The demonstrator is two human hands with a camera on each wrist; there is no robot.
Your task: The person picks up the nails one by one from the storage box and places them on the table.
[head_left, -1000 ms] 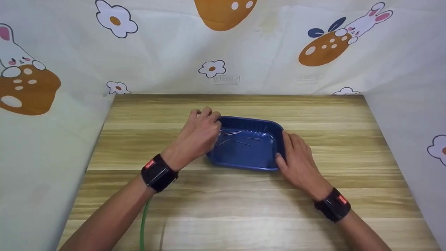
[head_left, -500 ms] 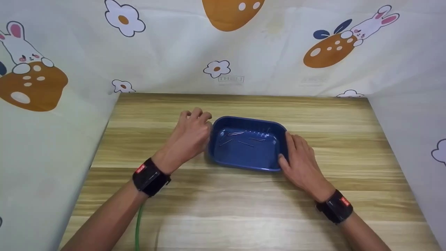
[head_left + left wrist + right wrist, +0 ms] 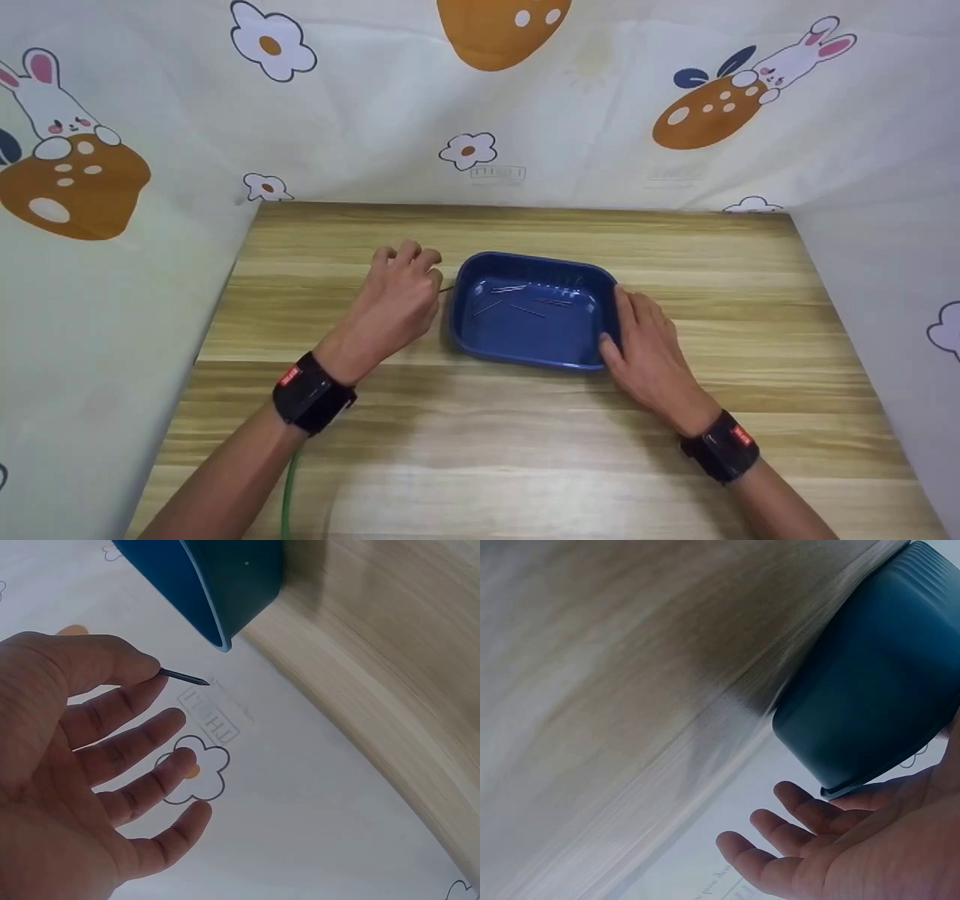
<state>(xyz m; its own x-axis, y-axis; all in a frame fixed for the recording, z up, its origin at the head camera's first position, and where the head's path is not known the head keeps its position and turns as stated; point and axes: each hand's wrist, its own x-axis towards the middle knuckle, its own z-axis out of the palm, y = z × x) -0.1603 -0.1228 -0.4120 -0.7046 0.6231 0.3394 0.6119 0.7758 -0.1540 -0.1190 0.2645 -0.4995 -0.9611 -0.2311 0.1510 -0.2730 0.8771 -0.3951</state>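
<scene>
A dark steel nail (image 3: pixel 184 677) with a pointed tip is pinched between the thumb and index finger of my left hand (image 3: pixel 390 300); its other end is hidden in the grip. That hand hovers just left of a deep blue plastic tray (image 3: pixel 525 341), its other fingers spread apart in the left wrist view. Several thin nails (image 3: pixel 527 310) lie scattered on the tray's floor. At the tray's right end, my right hand (image 3: pixel 649 360) holds the rim, thumb over the inside and fingers along the outer wall.
The wood-grain table (image 3: pixel 487 450) bears the tray. A pale cloth with rabbit and flower prints (image 3: pixel 360 112) walls the back and both sides. By the left forearm a green cord (image 3: pixel 288 495) runs off the front edge.
My left hand has drawn back leftward from the tray's left side, and the nail in its fingertips has come into sight. The right hand keeps its hold on the rim.
</scene>
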